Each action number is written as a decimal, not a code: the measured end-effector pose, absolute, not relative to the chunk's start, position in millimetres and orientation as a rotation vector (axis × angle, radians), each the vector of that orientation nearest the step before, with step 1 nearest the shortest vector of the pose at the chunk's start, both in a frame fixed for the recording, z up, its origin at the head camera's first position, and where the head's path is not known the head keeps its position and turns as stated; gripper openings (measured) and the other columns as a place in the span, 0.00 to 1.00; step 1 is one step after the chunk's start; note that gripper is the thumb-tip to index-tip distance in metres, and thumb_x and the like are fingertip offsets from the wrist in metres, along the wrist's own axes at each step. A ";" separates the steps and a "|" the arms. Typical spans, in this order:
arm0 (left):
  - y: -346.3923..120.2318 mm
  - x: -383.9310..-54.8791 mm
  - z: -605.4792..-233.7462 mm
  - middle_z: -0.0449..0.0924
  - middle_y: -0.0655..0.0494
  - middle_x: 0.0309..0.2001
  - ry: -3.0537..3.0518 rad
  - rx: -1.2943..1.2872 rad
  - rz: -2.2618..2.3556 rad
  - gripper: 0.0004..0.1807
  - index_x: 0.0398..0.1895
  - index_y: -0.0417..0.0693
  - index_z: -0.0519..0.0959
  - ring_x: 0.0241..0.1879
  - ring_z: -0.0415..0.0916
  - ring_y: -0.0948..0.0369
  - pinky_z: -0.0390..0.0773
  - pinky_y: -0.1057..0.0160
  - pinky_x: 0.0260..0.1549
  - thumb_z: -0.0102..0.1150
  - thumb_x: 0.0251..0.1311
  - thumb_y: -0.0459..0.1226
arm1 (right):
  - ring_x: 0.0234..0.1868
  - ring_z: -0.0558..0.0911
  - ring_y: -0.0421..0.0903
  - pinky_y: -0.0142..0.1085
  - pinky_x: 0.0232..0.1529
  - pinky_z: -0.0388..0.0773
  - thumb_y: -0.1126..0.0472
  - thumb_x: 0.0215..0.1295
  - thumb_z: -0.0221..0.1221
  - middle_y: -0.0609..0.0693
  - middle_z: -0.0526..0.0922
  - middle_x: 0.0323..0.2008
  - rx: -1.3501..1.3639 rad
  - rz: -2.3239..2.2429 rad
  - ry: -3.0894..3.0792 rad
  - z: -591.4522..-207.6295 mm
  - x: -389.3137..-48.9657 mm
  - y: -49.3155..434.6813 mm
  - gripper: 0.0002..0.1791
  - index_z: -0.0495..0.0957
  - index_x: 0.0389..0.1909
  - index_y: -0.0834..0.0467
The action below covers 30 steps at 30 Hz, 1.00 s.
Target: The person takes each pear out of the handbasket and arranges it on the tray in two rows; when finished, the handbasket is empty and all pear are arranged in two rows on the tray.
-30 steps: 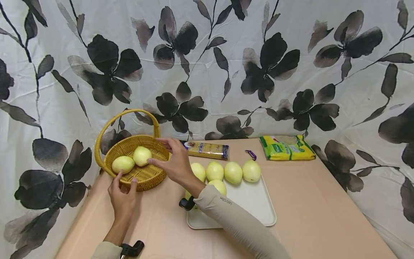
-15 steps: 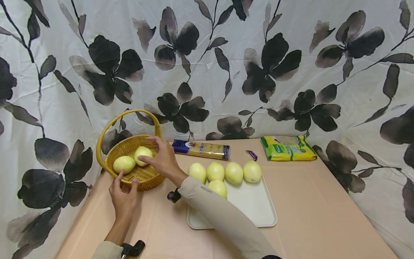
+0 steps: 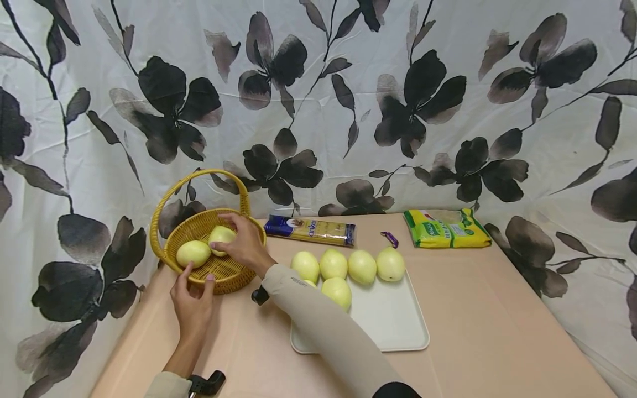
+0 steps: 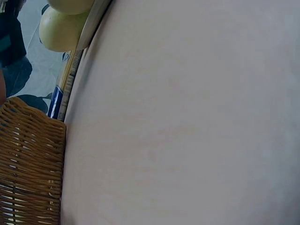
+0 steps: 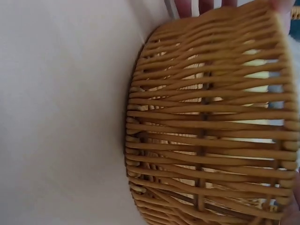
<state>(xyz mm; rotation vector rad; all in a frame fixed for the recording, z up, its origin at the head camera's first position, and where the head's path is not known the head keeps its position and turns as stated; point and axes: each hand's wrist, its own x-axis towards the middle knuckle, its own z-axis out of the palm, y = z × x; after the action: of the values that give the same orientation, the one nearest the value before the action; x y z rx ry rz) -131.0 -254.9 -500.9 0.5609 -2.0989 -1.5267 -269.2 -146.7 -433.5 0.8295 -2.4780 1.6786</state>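
Observation:
A yellow wicker basket (image 3: 230,284) with a tall arched handle stands at the left of the table. Two pale yellow-green round fruits lie in it. My right hand (image 3: 245,243) reaches over the basket's right rim, thumb in front of the right-hand fruit (image 3: 221,236) and fingers behind it. The left-hand fruit (image 3: 193,254) lies free, close beside it. At the near rim, my left hand (image 3: 193,309) holds the basket between thumb and fingers. The right wrist view is filled by the woven basket wall (image 5: 206,112), with fingertips (image 5: 185,7) against it at the top.
A white tray (image 3: 393,331) with several more such fruits (image 3: 362,267) stands right of the basket, partly under my right sleeve. Behind are a blue-and-gold pasta packet (image 3: 313,230), a small purple-wrapped sweet (image 3: 390,239) and a yellow-green packet (image 3: 448,229). A floral curtain hangs behind the table.
My right hand has moved left, further into the basket, and its thumb and fingers have come round the right-hand fruit. The left hand stays at the near rim.

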 end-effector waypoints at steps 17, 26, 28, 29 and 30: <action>-251.8 -128.2 -499.8 0.50 0.38 0.79 -2.094 0.572 -1.490 0.36 0.84 0.54 0.60 0.78 0.59 0.41 0.71 0.45 0.75 0.58 0.77 0.44 | 0.74 0.74 0.43 0.33 0.75 0.72 0.51 0.62 0.77 0.44 0.76 0.74 1.009 1.291 -2.686 -449.5 -289.2 -155.7 0.42 0.72 0.76 0.48; -252.5 -129.0 -498.4 0.48 0.37 0.79 -2.095 0.566 -1.507 0.36 0.85 0.55 0.60 0.78 0.58 0.41 0.72 0.65 0.74 0.59 0.77 0.45 | 0.77 0.72 0.42 0.31 0.79 0.67 0.48 0.65 0.75 0.44 0.73 0.76 1.125 1.013 -2.788 -448.8 -295.5 -158.2 0.42 0.70 0.78 0.48; -252.5 -128.2 -498.4 0.48 0.38 0.79 -2.104 0.572 -1.503 0.37 0.85 0.56 0.59 0.78 0.59 0.41 0.72 0.66 0.74 0.58 0.77 0.46 | 0.75 0.73 0.42 0.30 0.77 0.69 0.47 0.65 0.74 0.45 0.74 0.75 1.125 0.965 -2.812 -448.7 -294.4 -158.5 0.41 0.70 0.78 0.46; -252.5 -127.9 -498.5 0.48 0.39 0.79 -2.106 0.575 -1.501 0.37 0.85 0.56 0.59 0.78 0.59 0.41 0.72 0.66 0.73 0.58 0.77 0.46 | 0.74 0.74 0.42 0.30 0.76 0.69 0.47 0.65 0.74 0.45 0.74 0.75 1.122 0.945 -2.821 -449.3 -294.0 -158.9 0.41 0.71 0.77 0.46; -252.4 -127.5 -498.6 0.48 0.39 0.79 -2.104 0.574 -1.500 0.37 0.85 0.56 0.59 0.78 0.59 0.41 0.72 0.64 0.74 0.58 0.77 0.46 | 0.73 0.75 0.42 0.29 0.74 0.71 0.46 0.65 0.74 0.45 0.75 0.74 1.118 0.927 -2.827 -449.7 -293.2 -159.1 0.40 0.72 0.77 0.45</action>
<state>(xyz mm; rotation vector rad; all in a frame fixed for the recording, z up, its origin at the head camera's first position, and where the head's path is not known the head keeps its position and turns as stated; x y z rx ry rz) -127.5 -252.4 -498.6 0.5739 -2.1042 -1.5001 -293.2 -159.1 -449.7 1.1184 -2.8275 0.9269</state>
